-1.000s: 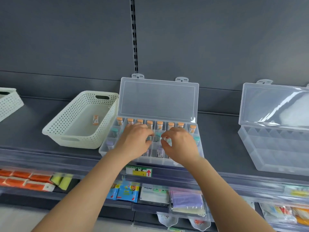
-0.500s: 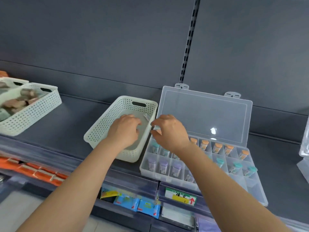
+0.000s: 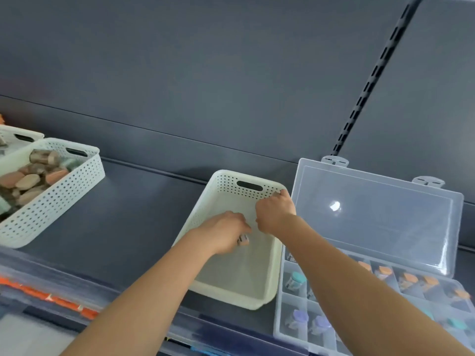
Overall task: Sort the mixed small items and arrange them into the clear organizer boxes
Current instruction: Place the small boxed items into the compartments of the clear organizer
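Head view: a person's left hand (image 3: 223, 231) reaches into a white perforated basket (image 3: 205, 209) on a dark shelf (image 3: 128, 201), fingers closed on a small orange-capped vial (image 3: 243, 240), while the right hand (image 3: 276, 214) grips the basket's right rim. Just right stands the open clear organizer box (image 3: 372, 217), capped vials already in its compartments; well left, a second basket (image 3: 61, 191) holds mixed items

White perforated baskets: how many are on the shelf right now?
3. One sits in the middle with both hands reaching into it, one at left holds mixed items, and a third shows only partly behind that one at the left edge. Others may lie out of frame.
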`<move>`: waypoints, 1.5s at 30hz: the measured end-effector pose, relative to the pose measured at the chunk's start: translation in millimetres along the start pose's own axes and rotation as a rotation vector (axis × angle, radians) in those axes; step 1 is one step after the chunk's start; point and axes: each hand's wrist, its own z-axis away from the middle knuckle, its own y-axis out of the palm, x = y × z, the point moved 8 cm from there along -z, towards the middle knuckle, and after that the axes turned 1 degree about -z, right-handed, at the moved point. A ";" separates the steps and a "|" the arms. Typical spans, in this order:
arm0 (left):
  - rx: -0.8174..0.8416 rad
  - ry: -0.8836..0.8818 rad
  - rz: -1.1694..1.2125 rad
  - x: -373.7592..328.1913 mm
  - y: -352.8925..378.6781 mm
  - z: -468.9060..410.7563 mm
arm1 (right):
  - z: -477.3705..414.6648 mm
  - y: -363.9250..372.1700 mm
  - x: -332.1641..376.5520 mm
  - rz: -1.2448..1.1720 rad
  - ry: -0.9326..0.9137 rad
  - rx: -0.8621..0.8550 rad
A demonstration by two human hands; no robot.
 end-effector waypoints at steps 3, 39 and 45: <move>-0.019 -0.009 0.011 6.9 -1.5 -2.9 | -10.4 3.7 3.6 0.062 0.039 0.037; -0.741 -0.018 0.684 -224.6 -53.2 69.4 | 266.9 31.5 -184.4 -1.079 0.020 -0.709; -0.721 0.077 0.591 -305.4 -33.9 67.1 | 326.2 65.7 -225.4 -1.015 0.092 -0.753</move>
